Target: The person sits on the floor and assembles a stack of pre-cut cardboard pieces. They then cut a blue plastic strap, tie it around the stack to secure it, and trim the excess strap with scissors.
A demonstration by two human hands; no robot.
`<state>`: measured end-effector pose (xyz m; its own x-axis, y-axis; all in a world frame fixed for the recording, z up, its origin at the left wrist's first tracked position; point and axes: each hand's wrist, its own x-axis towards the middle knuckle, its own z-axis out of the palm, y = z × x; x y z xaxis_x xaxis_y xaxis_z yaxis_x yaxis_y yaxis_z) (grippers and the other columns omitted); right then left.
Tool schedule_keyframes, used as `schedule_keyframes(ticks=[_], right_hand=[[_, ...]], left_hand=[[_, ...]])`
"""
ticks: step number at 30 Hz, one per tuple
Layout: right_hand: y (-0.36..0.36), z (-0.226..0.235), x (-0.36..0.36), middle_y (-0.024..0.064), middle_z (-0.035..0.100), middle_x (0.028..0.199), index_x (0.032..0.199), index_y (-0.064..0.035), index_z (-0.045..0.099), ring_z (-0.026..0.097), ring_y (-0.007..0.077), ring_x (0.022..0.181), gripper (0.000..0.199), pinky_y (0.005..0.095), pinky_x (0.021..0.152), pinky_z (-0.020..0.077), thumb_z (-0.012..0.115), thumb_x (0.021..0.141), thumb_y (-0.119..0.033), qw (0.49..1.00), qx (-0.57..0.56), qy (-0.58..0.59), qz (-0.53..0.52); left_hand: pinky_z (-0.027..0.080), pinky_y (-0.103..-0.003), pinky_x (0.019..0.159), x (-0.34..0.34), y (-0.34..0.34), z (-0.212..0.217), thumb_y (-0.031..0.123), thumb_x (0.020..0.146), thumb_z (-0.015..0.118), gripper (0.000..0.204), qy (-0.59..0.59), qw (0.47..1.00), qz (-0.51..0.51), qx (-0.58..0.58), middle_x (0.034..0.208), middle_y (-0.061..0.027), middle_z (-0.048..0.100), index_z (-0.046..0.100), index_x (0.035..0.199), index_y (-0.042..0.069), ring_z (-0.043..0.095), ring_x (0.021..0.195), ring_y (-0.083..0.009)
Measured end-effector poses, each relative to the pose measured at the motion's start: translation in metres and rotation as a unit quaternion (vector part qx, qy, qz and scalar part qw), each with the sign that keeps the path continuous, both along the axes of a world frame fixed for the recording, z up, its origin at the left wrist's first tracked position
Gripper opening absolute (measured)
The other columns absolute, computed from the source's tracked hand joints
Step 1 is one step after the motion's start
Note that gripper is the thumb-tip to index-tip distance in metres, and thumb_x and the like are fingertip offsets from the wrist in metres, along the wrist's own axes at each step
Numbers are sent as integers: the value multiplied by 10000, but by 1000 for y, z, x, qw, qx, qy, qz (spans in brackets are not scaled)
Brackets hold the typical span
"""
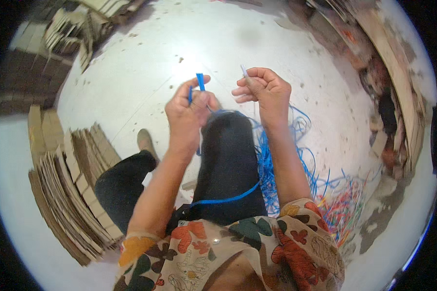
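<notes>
My left hand is closed around a flat blue strap, whose end sticks up past the fingers; a second blue piece shows beside it. Level with it and a little apart, my right hand pinches a short, thin, whitish piece, too blurred to name further. A length of the blue strap lies across my dark-trousered thigh. Beyond my right forearm hangs a loose tangle of blue strap.
Folded cardboard stands stacked at the left, with more cardboard at the far left. Multicoloured strips lie heaped on the right. Cardboard and long boards line the right side. The pale floor carries scattered bits.
</notes>
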<state>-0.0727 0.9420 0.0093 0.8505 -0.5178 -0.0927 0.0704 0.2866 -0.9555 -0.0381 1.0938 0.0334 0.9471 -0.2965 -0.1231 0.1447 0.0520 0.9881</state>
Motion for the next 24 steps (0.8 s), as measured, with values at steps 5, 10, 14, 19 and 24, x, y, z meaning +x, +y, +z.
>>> schedule_keyframes(ticks=[5,10,14,19,24], right_hand=[[94,74,34,109,620,702,891,21,607,581,120,454,107,198,367,440,544,827,-36,986,-21,-21,166],[189,91,75,106,603,690,956,59,593,581,119,478,164,221,413,495,528,826,-17,965,-13,-62,253],[237,75,98,119,607,713,1253,91,400,600,141,529,426,239,459,521,473,838,23,952,-4,-26,304],[258,49,115,110,611,713,1370,37,243,552,100,487,591,204,418,454,472,825,48,916,-102,-18,388],[259,39,129,89,590,678,1386,-1,237,514,84,443,617,202,390,423,459,814,64,908,-114,-18,403]], left_hand=[[243,-152,353,34,119,46,110,826,624,154,-33,999,16,-38,672,-56,590,593,924,-4,343,392,-15],[238,-149,351,55,210,49,80,808,637,125,-23,996,64,-62,637,-37,581,651,885,-18,354,389,-15],[243,-157,353,69,246,24,96,773,686,172,-14,988,121,-94,617,-28,575,659,899,-17,367,405,-20],[264,-150,367,82,259,-2,105,739,713,163,49,984,152,-75,622,-33,590,660,847,-6,388,424,-24],[258,-150,366,96,262,-7,96,754,691,126,43,989,120,-76,625,-33,591,654,817,-7,389,423,-26]])
